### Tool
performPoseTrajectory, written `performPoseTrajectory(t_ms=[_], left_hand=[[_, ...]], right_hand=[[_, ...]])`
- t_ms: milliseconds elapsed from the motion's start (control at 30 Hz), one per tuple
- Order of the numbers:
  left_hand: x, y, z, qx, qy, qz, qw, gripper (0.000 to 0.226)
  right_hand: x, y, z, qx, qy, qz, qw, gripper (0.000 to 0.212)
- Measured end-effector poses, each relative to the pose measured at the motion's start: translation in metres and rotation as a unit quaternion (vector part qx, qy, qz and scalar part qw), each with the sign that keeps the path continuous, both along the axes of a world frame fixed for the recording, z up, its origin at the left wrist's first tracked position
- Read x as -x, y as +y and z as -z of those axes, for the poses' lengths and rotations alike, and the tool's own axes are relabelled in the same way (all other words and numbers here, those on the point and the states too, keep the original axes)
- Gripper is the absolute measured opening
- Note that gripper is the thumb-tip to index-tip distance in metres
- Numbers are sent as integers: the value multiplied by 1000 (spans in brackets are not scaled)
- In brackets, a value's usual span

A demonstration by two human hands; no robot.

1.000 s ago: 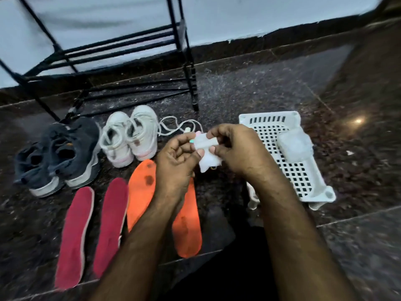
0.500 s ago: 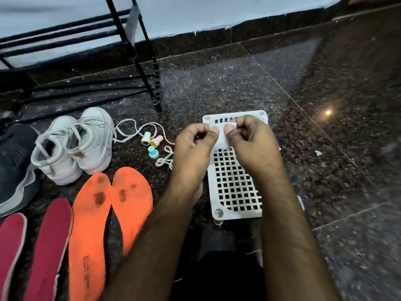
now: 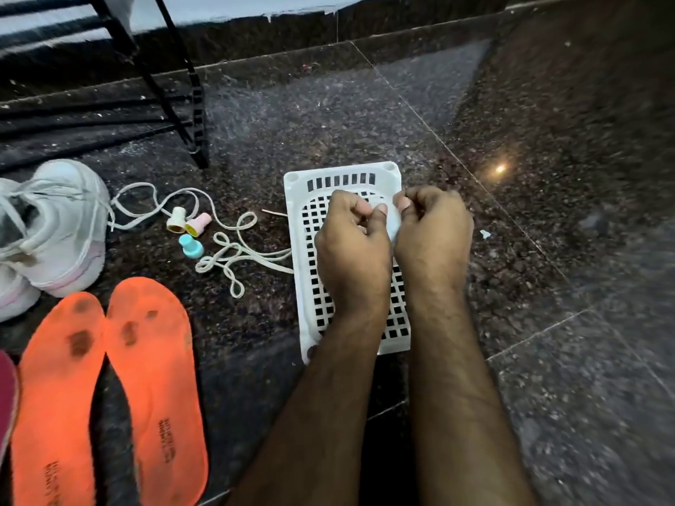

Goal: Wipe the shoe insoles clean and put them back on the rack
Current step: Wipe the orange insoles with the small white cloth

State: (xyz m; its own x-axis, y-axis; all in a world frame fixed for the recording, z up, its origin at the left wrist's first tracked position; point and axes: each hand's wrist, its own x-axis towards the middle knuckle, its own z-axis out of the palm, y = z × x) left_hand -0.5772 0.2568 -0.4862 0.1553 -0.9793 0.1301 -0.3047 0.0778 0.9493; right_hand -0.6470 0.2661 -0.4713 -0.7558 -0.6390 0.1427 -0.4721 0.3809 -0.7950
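Both hands meet over the far half of a white plastic basket (image 3: 303, 286) that lies on the dark speckled floor (image 3: 548, 359). Left hand (image 3: 352, 253) has its fingers curled, thumb pressed against a small white wipe (image 3: 392, 222); right hand (image 3: 433, 237) is curled the same way and pinches the wipe's other side, so the cloth shows only as a pale strip between the two thumbs.

Two orange insoles (image 3: 106, 392) lie side by side on the floor toward the near left edge, toes pointing away, each marked with dark smudges near the toe end. A sliver of a red insole (image 3: 6, 388) shows at the left edge just beside them. A pair of white sneakers (image 3: 51, 228) stands just beyond the orange insoles, and loose white laces (image 3: 233, 257) trail across the floor between the sneakers and the basket. Three small caps (image 3: 188, 228), cream, pink and blue, sit among the laces. Legs and bars of the black rack (image 3: 182, 100) occupy the far left corner, against the wall.
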Motion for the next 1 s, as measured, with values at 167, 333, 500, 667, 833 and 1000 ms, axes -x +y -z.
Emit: performPoseTrajectory(t_ms=[167,333,500,667,833,1000], left_hand=[[0,-1,6,19,-48,11,999,18],[0,-4,20,24,-34,66,997,19],[-1,-6,21,37,-68,61,995,13],[-3,-5,21,22,-115,46,992,11],[-5,-8,25,0,-108,51,993,11],[-8,-9,25,21,-115,77,990,10]], right_hand=[[2,-3,5,-1,28,10,1000,11],[5,-1,6,4,55,29,998,10],[2,-4,15,-9,47,29,998,8],[4,-1,15,-45,80,57,994,12],[3,-1,19,-65,78,68,993,14],[0,-3,15,-78,92,64,991,11]])
